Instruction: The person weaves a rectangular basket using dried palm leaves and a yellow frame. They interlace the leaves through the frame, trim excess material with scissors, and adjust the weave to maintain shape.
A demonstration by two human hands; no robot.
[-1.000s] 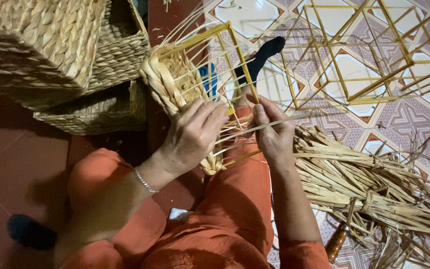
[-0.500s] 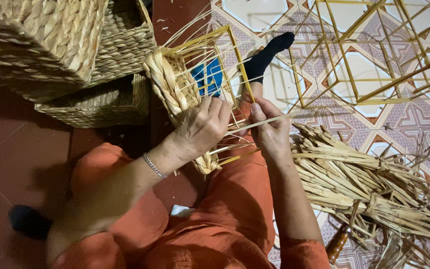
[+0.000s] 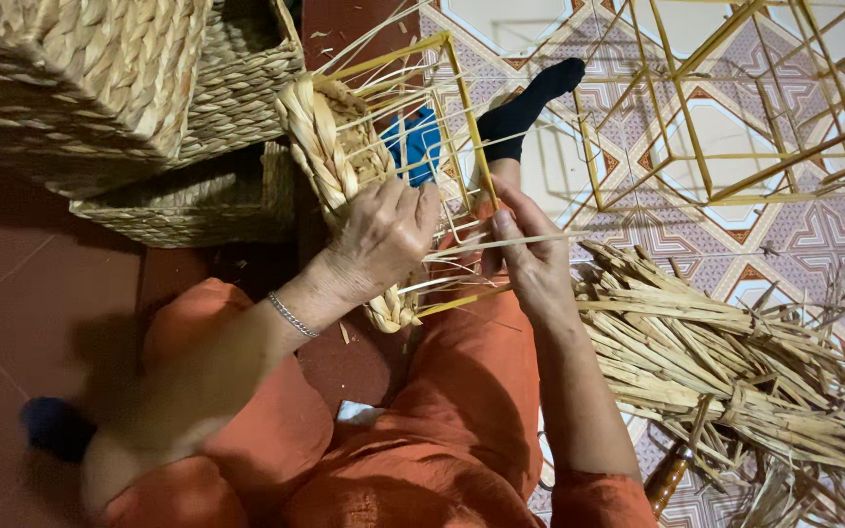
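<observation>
Right now we hold a half-woven basket on a yellow wire frame [image 3: 383,166] tipped across our lap, its open side turned towards us so that the thin pale upright strands can be reached from above. Our left hand [image 3: 378,240] is curled shut over the thick braided straw edge [image 3: 320,147], pressing it against the frame, which steadies the work while the weave is tightened. Our right hand [image 3: 530,264] pinches a long flat straw strand [image 3: 540,238] between thumb and fingers, drawn out level to the right so it stays taut across the uprights. A loose heap of dried straw [image 3: 726,362] lies on the patterned floor tiles [image 3: 814,235] just beside our right forearm, close enough to feed from without shifting. Empty yellow wire frames [image 3: 735,108] stand further off on the tiles, and finished woven baskets [image 3: 100,98] are stacked to the left, near the frame's far edge. Our leg, in a black sock [image 3: 525,108], stretches under the frame and props it.
</observation>
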